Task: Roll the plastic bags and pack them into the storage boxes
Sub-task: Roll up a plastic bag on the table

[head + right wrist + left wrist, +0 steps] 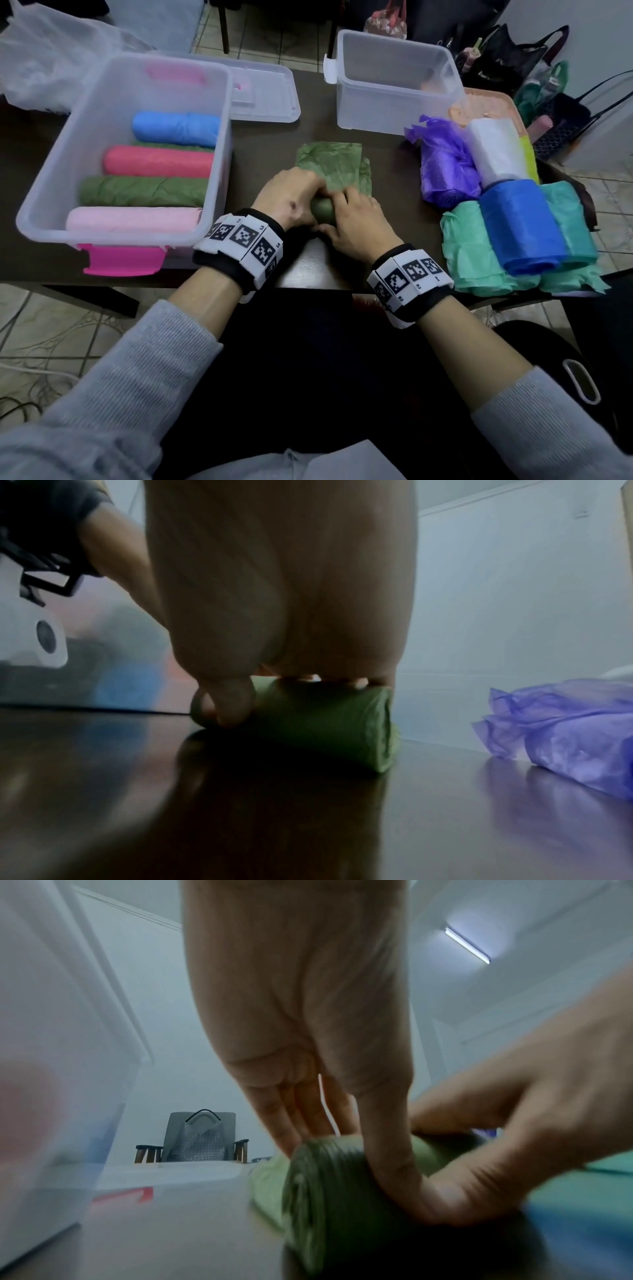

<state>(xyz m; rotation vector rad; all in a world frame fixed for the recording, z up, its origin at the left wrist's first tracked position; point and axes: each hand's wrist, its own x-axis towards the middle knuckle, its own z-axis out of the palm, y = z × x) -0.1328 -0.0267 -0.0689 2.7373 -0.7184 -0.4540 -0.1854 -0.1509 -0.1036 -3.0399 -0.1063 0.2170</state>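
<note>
Both hands work one green plastic bag (pixel 337 164) near the middle of the counter's (pixel 390 171) front edge. Left hand (pixel 291 198) and right hand (pixel 354 222) sit side by side on the rolled portion, fingers curled over its top and thumbs tucked against its near side, gripping it. The rolled part forms a tight, dark green cylinder lying on the counter; its left end shows concentric layers in the left wrist view. The unrolled remainder lies flat and crinkled, extending toward the counter's back edge. At the counter's left edge stands a clear storage box (pixel 44 192) with a pink latch, holding blue, pink, green and pale pink rolls laid parallel. A second clear box (pixel 346 102) stands toward the back right. Purple bags (pixel 445 168) and further rolls are piled along the right edge.
</note>
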